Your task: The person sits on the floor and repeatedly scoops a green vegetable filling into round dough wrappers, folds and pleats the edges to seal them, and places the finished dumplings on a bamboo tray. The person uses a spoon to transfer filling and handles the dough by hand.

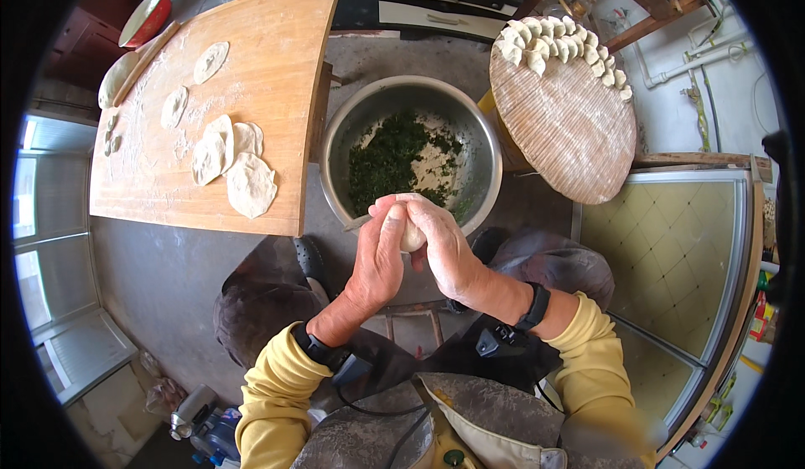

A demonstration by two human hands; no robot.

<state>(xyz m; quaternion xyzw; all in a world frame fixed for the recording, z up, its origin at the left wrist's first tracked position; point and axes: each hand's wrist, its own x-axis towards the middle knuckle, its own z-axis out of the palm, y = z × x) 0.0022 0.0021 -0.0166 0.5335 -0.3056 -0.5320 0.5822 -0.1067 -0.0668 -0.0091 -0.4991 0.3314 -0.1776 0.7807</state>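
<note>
Pressed together over the near rim of a large steel bowl (334,117), my left hand (380,252) and my right hand (445,246) enclose a pale dough dumpling (412,237). Fingers cover most of the dumpling, so its sealed edge is hidden. Flour whitens the right hand. A thin grey utensil end (356,222) pokes out beside the left hand; whether it is held cannot be told. Inside the bowl lies chopped dark green filling (390,154), with a paler mass (433,166) at its right.
At left, a wooden board (264,60) carries dough wrappers (251,184), a rolling pin (146,63), a dough lump (116,82) and small dough pieces (112,136). On the right, a round ridged tray (566,129) holds rows of dumplings (560,44). A glass-panelled cabinet (666,242) stands nearby.
</note>
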